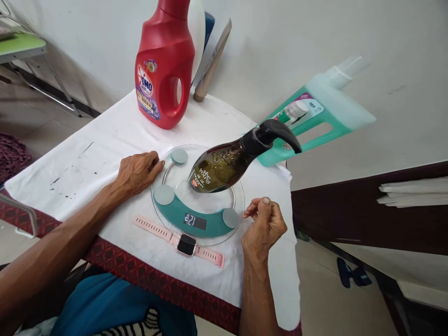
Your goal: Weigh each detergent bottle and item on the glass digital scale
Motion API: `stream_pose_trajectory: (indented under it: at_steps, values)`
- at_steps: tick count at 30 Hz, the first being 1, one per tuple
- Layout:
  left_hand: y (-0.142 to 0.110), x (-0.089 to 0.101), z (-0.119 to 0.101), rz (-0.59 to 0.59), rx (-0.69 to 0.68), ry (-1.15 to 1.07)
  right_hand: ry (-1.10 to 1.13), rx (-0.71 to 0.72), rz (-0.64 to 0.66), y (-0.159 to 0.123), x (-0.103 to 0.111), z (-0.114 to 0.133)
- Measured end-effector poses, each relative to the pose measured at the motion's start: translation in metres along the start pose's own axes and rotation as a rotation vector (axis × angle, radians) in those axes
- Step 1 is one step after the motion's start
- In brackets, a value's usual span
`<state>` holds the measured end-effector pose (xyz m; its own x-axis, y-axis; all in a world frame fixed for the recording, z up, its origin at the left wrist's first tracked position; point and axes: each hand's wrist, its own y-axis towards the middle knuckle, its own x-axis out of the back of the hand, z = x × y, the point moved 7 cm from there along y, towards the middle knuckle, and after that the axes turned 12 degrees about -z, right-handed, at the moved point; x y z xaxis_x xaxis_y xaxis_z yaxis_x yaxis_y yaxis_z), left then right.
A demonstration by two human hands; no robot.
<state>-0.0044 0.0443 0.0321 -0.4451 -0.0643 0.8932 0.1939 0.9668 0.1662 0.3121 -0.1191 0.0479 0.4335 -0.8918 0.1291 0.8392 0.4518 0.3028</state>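
A round glass bathroom scale [213,227] with a teal band and lit display lies on a white cloth. On its glass stands a dark pump bottle [220,168], labelled "see young", appearing tilted to the right in the wide view. My left hand [138,175] rests on the cloth at the scale's left edge, fingers curled in and nothing seen in them. Beside the right edge, my right hand [264,226] is loosely closed, thumb over the bent fingers, apart from the bottle. A pink-strapped smartwatch [186,244] lies flat along the scale's near edge.
Behind the scale stand a red OMO detergent bottle [166,65], a brown tube [213,65] and a green jug [315,112], with a small white-capped bottle [297,111] before the jug. The wall [297,37] borders the table. A green-topped folding table [21,44] is at left.
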Motion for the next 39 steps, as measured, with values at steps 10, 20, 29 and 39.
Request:
stream_pose_trajectory:
  at_steps: [10,20,29,39]
  values:
    - [-0.001,0.0,0.0,0.001,-0.001,0.006,0.008,0.006,0.019,0.001,0.0,-0.002]
    - [-0.002,-0.002,-0.001,0.026,-0.014,-0.015,-0.034,0.128,0.524,-0.05,-0.072,0.051]
    - [-0.006,-0.004,-0.003,0.077,-0.048,-0.016,-0.058,0.126,0.361,-0.03,-0.095,0.07]
    - [-0.011,-0.002,-0.006,0.101,-0.071,-0.027,-0.164,0.133,0.327,-0.015,-0.095,0.085]
